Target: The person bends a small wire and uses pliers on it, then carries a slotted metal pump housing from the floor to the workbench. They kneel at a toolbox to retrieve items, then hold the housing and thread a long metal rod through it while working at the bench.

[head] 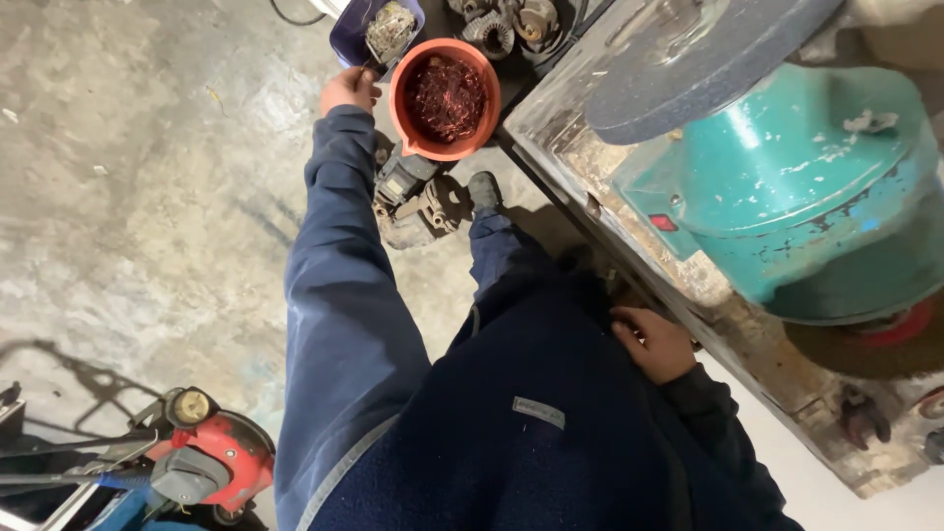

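Matt plastic orange bucket (444, 138), rough concrete floor (147, 177)

Your view is evenly lit from overhead, with moderate brightness. The concrete floor (147, 197) shows pale glare at upper left. Soft shadows fall beneath the workbench (688, 285) and at lower left. Focus is slightly soft throughout; the edges bend noticeably from wide-angle distortion.

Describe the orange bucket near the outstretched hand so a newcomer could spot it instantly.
Start at the big teal bench grinder on the worn workbench, then look past the bench's far corner to the concrete floor. There stands a round orange plastic bucket filled with tangled reddish copper wire, just right of the left hand. The neighbouring tub is purple.
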